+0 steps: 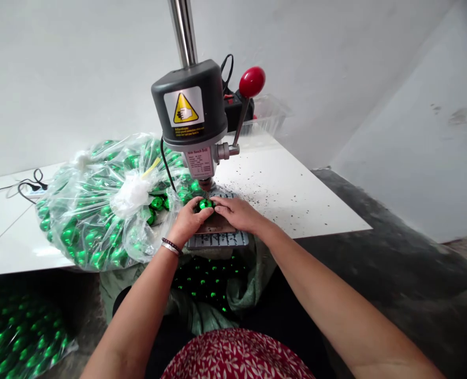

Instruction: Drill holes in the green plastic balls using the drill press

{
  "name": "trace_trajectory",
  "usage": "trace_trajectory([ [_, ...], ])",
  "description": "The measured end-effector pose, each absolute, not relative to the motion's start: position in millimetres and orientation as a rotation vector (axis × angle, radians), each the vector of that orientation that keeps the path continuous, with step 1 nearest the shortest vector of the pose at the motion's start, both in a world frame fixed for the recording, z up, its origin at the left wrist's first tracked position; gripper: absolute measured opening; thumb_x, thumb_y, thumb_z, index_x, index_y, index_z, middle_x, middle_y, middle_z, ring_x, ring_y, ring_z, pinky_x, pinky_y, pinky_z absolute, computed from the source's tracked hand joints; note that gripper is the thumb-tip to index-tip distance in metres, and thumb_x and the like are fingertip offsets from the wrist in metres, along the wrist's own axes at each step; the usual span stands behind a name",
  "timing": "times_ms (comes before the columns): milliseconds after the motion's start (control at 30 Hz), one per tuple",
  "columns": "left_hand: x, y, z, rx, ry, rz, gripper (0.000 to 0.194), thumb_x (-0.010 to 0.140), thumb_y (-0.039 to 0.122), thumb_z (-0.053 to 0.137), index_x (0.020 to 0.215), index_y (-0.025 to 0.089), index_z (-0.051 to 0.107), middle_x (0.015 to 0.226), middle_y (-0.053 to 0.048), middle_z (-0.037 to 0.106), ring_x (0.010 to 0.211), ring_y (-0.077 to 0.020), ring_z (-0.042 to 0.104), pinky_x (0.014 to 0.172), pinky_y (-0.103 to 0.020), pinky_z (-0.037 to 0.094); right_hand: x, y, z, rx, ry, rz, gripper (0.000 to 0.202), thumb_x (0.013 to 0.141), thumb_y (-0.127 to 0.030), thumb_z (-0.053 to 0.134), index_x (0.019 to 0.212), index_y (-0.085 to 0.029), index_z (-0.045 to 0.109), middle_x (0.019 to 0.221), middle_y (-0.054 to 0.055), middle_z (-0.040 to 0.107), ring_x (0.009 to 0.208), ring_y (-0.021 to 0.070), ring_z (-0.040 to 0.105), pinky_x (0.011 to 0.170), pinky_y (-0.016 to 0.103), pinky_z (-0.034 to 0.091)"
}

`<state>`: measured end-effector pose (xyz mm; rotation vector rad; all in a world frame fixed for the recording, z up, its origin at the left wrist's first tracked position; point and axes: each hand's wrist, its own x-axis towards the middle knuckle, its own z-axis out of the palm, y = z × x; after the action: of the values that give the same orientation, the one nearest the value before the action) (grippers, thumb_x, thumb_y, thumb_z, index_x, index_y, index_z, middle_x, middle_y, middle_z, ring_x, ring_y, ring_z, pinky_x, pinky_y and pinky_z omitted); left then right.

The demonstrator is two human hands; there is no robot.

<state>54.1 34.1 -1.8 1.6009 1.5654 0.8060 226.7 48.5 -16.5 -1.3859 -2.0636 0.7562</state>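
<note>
Directly under the chuck of a grey bench drill [190, 105], a shiny green ball [205, 204] is held between both hands. My left hand [192, 217] grips its left side with thumb and fingers, and a dark bead bracelet sits on that wrist. From the right, my right hand [239, 212] presses its fingertips against the same ball. Beneath the hands lies the drill's base plate [217, 240], with a brown board on it. The drill's red-knobbed lever [252, 82] points up.
Clear plastic bags of green balls [99, 210] fill the table's left side. An open sack [210, 279] of green balls is below the front edge, another bag [20, 337] at lower left. Dark chips lie on the white table [316, 210]; a clear tray [271, 113] stands behind.
</note>
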Motion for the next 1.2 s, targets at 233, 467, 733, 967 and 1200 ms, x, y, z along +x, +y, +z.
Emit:
trace_trajectory([
  [233, 56, 33, -7, 1.735, 1.532, 0.825, 0.056, 0.07, 0.031, 0.075, 0.123, 0.017, 0.065, 0.116, -0.007, 0.07, 0.105, -0.0225, 0.063, 0.093, -0.029, 0.047, 232, 36, -25, -1.347, -2.092, 0.739, 0.045, 0.089, -0.027, 0.046, 0.134, -0.028, 0.054, 0.132, 0.002, 0.06, 0.118, 0.0181, 0.058, 0.106, 0.038, 0.043],
  [467, 63, 27, -8, 1.72, 1.557, 0.827, 0.056, 0.071, 0.031, 0.074, 0.124, 0.019, 0.063, 0.108, -0.003, 0.073, 0.1, -0.0212, 0.065, 0.087, -0.026, 0.048, 230, 27, -37, -1.411, -1.977, 0.649, 0.042, 0.087, -0.024, 0.047, 0.127, -0.024, 0.061, 0.122, 0.007, 0.065, 0.112, 0.02, 0.06, 0.105, 0.043, 0.045],
  [733, 65, 23, -11, 1.638, 1.565, 0.876, 0.057, 0.071, 0.029, 0.074, 0.126, 0.018, 0.062, 0.112, -0.005, 0.072, 0.102, -0.0216, 0.064, 0.091, -0.029, 0.047, 240, 26, -41, -1.428, -1.72, 0.661, 0.031, 0.086, -0.031, 0.044, 0.102, -0.023, 0.071, 0.111, 0.004, 0.069, 0.108, 0.0161, 0.062, 0.103, 0.037, 0.047],
  [967, 65, 25, -24, 1.621, 1.561, 0.884, 0.065, 0.074, 0.035, 0.071, 0.133, 0.015, 0.056, 0.115, -0.009, 0.07, 0.102, -0.0235, 0.064, 0.093, -0.033, 0.046, 267, 26, 2, -1.39, -1.537, 0.777, 0.045, 0.083, -0.054, 0.05, 0.101, -0.018, 0.069, 0.084, 0.005, 0.07, 0.072, 0.011, 0.06, 0.074, 0.028, 0.051],
  [1200, 66, 24, -26, 1.624, 1.58, 0.852, 0.062, 0.075, 0.037, 0.068, 0.133, 0.019, 0.056, 0.116, -0.009, 0.071, 0.104, -0.0247, 0.064, 0.092, -0.033, 0.046, 293, 38, 71, -1.293, -1.375, 0.562, 0.053, 0.08, -0.067, 0.05, 0.083, -0.015, 0.061, 0.063, 0.0, 0.054, 0.061, 0.0072, 0.047, 0.06, 0.022, 0.041],
])
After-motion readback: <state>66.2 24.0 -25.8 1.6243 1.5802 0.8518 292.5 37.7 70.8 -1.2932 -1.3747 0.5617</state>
